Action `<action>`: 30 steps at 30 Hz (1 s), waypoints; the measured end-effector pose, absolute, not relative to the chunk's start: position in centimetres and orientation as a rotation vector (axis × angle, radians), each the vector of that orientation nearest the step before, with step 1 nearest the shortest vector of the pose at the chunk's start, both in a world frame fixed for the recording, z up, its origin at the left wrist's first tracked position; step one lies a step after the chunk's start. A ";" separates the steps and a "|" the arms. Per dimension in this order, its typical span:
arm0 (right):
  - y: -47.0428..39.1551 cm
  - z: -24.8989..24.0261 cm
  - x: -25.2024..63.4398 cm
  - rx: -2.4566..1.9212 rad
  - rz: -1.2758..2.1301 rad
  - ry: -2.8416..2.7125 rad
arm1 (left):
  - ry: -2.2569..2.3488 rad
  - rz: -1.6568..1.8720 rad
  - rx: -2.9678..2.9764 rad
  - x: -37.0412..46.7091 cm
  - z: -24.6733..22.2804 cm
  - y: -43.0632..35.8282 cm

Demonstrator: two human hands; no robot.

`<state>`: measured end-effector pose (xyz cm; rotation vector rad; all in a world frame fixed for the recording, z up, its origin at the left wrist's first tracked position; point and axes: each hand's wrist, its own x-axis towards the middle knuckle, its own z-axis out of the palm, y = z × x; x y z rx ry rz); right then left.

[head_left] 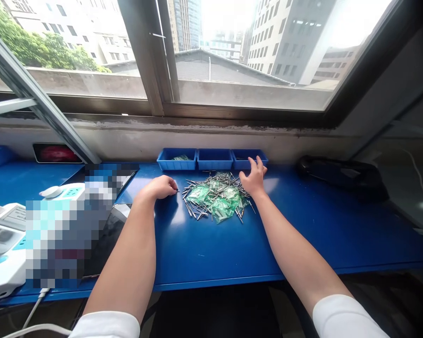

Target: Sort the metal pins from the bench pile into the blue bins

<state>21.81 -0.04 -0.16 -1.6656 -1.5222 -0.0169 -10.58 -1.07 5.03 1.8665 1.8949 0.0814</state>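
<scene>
A heap of thin metal rods (198, 212) lies on the blue table, mixed with small green-tinted clear plastic bags (221, 208). Left of the heap, my left hand (161, 187) is closed in a pinch, with the tip of a thin dark piece (177, 190) showing at its fingertips; its kind is too small to tell. My right hand (255, 177) is open, fingers apart, at the front edge of the right blue bin (240, 164). Nothing shows between those fingers. The left blue bin (176, 165) holds some greenish bags or pieces. Between them stands the middle blue bin (215, 165).
White power strips (7, 267) with plugs and cables crowd the left side, near a blurred patch and dark flat items. A phone-like object (56, 153) leans against the wall. A black case (341, 178) lies at the right. The table's front edge (218, 283) runs below my arms.
</scene>
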 end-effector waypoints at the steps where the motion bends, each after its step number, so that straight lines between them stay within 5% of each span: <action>1: -0.1 -0.2 21.8 -1.659 -0.015 -1.524 | 1.895 0.072 1.894 -10.5 4.8 -0.9; 7: -0.6 0.4 21.2 -1.550 -0.022 -1.611 | 1.979 0.574 2.080 -8.0 3.5 -0.7; 12: -2.0 1.8 19.5 -1.203 0.154 -2.055 | 1.377 1.051 2.346 -3.0 3.6 -2.0; 30: -2.4 2.0 19.4 -1.111 0.351 -2.079 | 1.180 1.190 2.302 0.4 2.4 -3.1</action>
